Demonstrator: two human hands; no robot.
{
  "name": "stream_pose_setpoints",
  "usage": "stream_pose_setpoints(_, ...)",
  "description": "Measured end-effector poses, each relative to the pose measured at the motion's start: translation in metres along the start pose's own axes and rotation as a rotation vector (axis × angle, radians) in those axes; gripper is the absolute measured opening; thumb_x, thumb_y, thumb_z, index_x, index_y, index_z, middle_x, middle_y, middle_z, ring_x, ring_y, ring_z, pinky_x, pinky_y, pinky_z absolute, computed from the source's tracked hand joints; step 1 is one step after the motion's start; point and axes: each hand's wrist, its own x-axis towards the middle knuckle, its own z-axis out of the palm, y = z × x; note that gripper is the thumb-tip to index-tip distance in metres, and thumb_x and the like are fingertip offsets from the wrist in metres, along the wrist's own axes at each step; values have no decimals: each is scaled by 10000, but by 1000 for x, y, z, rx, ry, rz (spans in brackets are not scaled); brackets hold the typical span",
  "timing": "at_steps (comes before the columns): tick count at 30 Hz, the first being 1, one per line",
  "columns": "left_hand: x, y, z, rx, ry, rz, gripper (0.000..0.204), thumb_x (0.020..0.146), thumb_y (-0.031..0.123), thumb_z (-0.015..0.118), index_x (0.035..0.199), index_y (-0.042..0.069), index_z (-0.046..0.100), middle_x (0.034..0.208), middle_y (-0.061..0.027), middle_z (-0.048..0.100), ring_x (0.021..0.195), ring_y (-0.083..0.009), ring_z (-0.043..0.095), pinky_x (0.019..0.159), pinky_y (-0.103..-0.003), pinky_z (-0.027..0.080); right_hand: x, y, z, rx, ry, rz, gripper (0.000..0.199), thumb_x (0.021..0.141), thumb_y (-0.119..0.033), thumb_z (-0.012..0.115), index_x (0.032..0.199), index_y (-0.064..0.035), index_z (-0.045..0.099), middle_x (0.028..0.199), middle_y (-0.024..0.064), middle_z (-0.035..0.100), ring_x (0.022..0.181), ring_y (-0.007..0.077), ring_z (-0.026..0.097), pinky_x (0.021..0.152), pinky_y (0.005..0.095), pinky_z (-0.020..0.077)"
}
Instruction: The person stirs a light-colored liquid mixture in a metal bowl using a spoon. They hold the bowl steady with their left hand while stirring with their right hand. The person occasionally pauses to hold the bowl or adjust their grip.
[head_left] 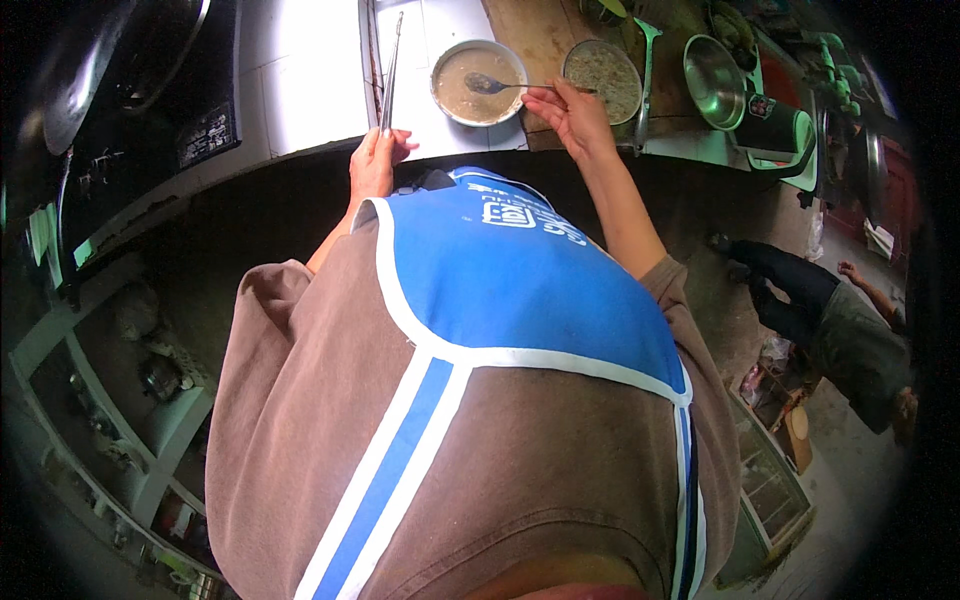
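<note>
Nearest the camera, the person's own torso fills the middle of the view: a brown shirt (330,400) under a blue apron (520,290) with white trim. Both forearms reach away from it toward the desk (310,90), whose pale front edge runs across the top of the picture just beyond the apron's bib.

The left hand (374,162) sits right at that front edge, fingers closed around the lower end of a pair of long metal chopsticks (391,70), which stand up and away across the white desk surface. Bare desk lies to the left of them, up to the dark stove (150,90) that takes the left end.

The right hand (570,112) is a little farther in, over the desk edge, pinching the handle end of a metal spoon (492,85) between thumb and fingers. The spoon's bowl lies in the brownish mixture inside a round metal bowl (479,82), which stands on the desk between the two hands, close to the front edge. Just beside it on the right, behind the right hand, is a second metal bowl (603,78) of greyish-green filling on a wooden board (530,30). A green-handled ladle (645,70) lies beside that, then an empty steel bowl (715,70) near the desk's right end.

On the floor to the right, well apart, another person (840,330) is bending down.
</note>
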Motion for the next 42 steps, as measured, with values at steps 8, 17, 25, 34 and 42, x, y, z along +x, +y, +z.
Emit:
stream_pose_setpoints(8,-15,27,9,39,-133,-46,257,960,241,386,915,28,524,546,-2,454,436,-74,438,603,-246,489,-25,-12,-5,-62,-61,-115,246,906,-139,483,987,89,526,899,208,614,780,238,645,693,269,549)
stream_pose_setpoints(17,-7,50,49,62,-377,-108,360,967,314,352,1010,18,553,502,40,341,430,-48,318,564,-241,466,-53,-72,-96,-318,184,-475,225,923,-150,475,988,56,538,904,177,618,816,224,636,708,277,543)
stream_pose_setpoints(25,-3,66,82,99,-569,-200,343,972,284,331,1103,31,523,495,51,321,413,-54,336,604,-238,453,-53,-58,-99,-611,147,-545,217,911,-135,463,992,32,576,902,110,637,805,177,634,720,274,515)
stream_pose_setpoints(34,8,60,94,71,-561,-353,231,966,221,368,1023,48,509,708,-1,512,585,-63,461,531,-180,370,-63,-64,-86,-1113,72,-800,164,877,-93,507,997,-48,610,903,91,637,803,199,624,694,292,483)
stream_pose_setpoints(42,22,66,109,195,-588,-290,229,964,225,364,992,56,516,687,11,490,521,-65,415,500,-186,339,-42,-76,-101,-1126,127,-899,166,879,-122,521,1006,-68,614,903,107,647,805,227,639,685,311,498)
